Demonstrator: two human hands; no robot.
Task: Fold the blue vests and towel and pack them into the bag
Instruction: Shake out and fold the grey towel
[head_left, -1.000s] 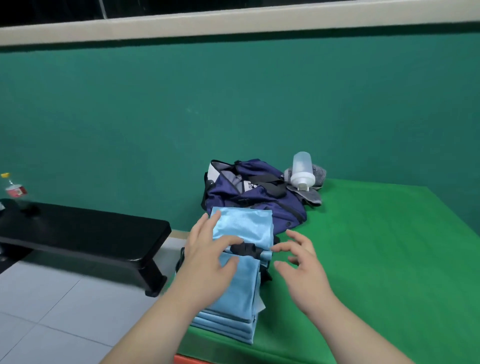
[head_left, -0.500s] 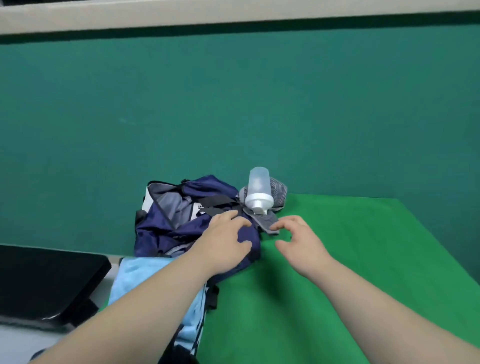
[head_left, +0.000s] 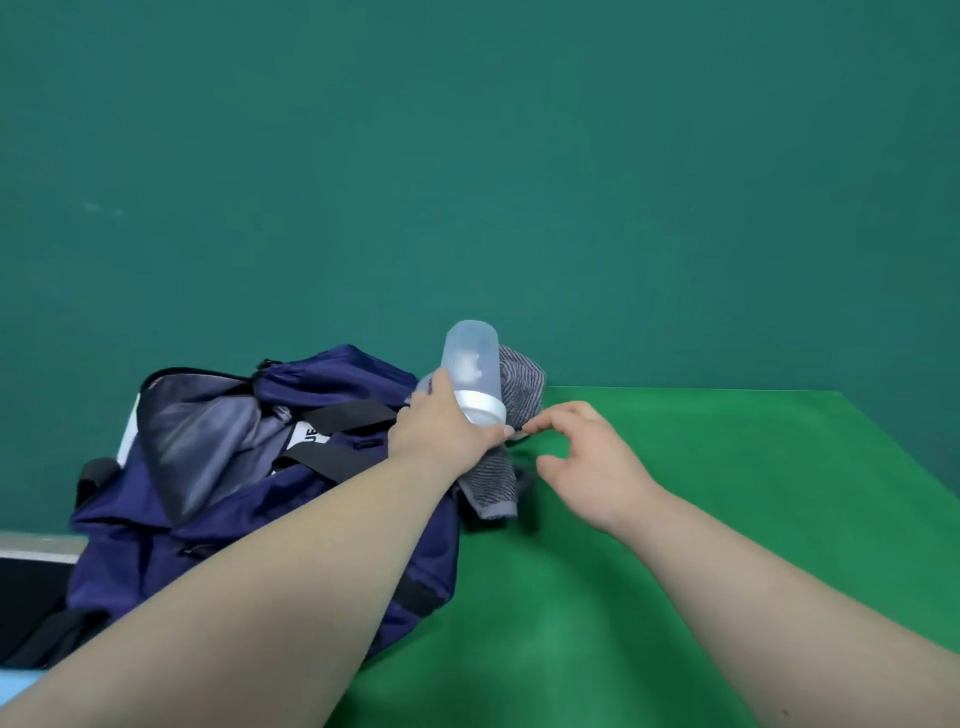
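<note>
Okay, left hand (head_left: 447, 423) grips the bottle (head_left: 470, 364) at its white cap. Right hand (head_left: 589, 460) is curled at the towel (head_left: 493, 486) edge; we can't tell if it pinches. Towel lies bunched under both hands, with the bag (head_left: 249, 499) open just left. We judge nothing packed yet. The vests (head_left: 13, 680) are a cut-off sliver back along the left forearm.

Plain indoor room: teal wall (head_left: 467, 156), green-covered table (head_left: 727, 493), navy bag (head_left: 208, 499).
</note>
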